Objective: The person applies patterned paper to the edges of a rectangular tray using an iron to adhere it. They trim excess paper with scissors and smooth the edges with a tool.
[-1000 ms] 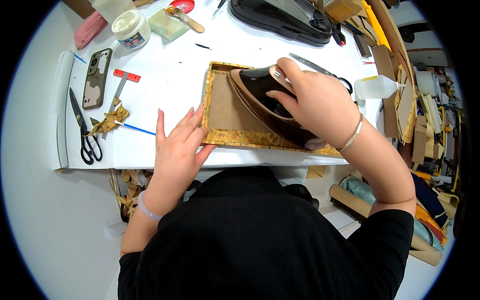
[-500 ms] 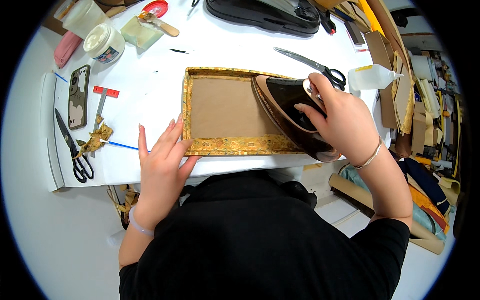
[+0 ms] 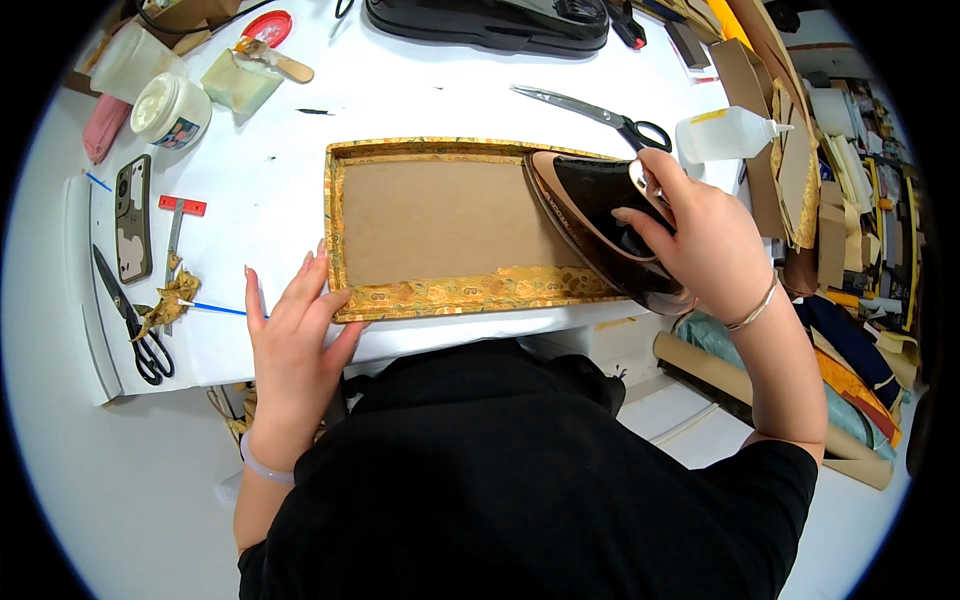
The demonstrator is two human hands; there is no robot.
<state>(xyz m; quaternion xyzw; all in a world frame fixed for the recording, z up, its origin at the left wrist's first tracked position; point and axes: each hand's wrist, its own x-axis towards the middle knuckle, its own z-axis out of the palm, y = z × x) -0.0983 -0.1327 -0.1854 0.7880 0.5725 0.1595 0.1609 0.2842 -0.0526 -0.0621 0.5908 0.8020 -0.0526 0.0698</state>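
A shallow rectangular box tray (image 3: 440,215) lies in front of me, with a plain brown bottom and gold patterned fabric around its walls and near strip. My right hand (image 3: 705,230) is wrapped round the handle of a dark clothes iron (image 3: 600,215) at the tray's right end. The iron's pointed end faces the far wall, and its body covers the right part of the near strip; its soleplate is hidden. At the near left corner, my left hand (image 3: 295,345) has its fingers spread, with fingertips against the tray's outer wall.
Scissors (image 3: 590,110) and a clear squeeze bottle (image 3: 725,135) lie beyond the iron. To the left are a phone (image 3: 133,220), a second pair of scissors (image 3: 145,345), a small red-ended square (image 3: 182,207) and a white paste jar (image 3: 172,110). A black case (image 3: 490,22) sits at the back.
The iron has slid rightward along the tray, uncovering more of its bottom and near strip. My left hand stays at the corner. The whole view has shifted a little.
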